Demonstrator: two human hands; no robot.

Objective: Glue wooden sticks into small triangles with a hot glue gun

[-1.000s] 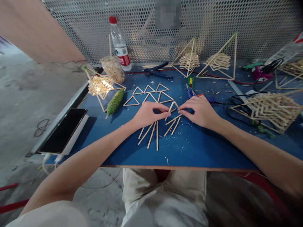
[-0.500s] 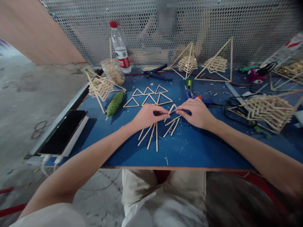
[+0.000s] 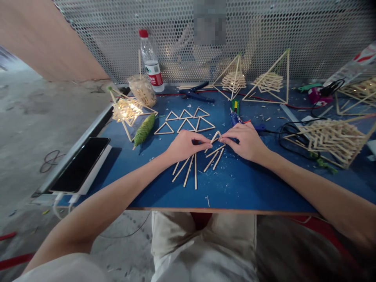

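A small triangle of thin wooden sticks (image 3: pixel 216 136) is held between my two hands at the middle of the blue table. My left hand (image 3: pixel 188 145) pinches its left corner between thumb and fingers. At its right corner, my right hand (image 3: pixel 242 140) does the same. Loose sticks (image 3: pixel 190 172) lie fanned out below my left hand, and more sticks (image 3: pixel 214 158) lie beneath the triangle. Behind my left hand, several finished stick triangles (image 3: pixel 186 125) lie flat in two rows. A blue glue gun (image 3: pixel 235 117) lies just behind my right hand, partly covered by it.
Stick pyramid lanterns (image 3: pixel 233 80) stand along the perforated metal panel (image 3: pixel 176 51). To the left are a lit lantern (image 3: pixel 127 109), a bottle (image 3: pixel 152 66), green twine (image 3: pixel 144 130) and a phone (image 3: pixel 79 164). Black cable (image 3: pixel 282 131) and another lantern (image 3: pixel 335 141) occupy the right.
The lantern at the left is now lit; before, it was dark. Both hands keep the same hold on the triangle, and the whole view has shifted slightly.
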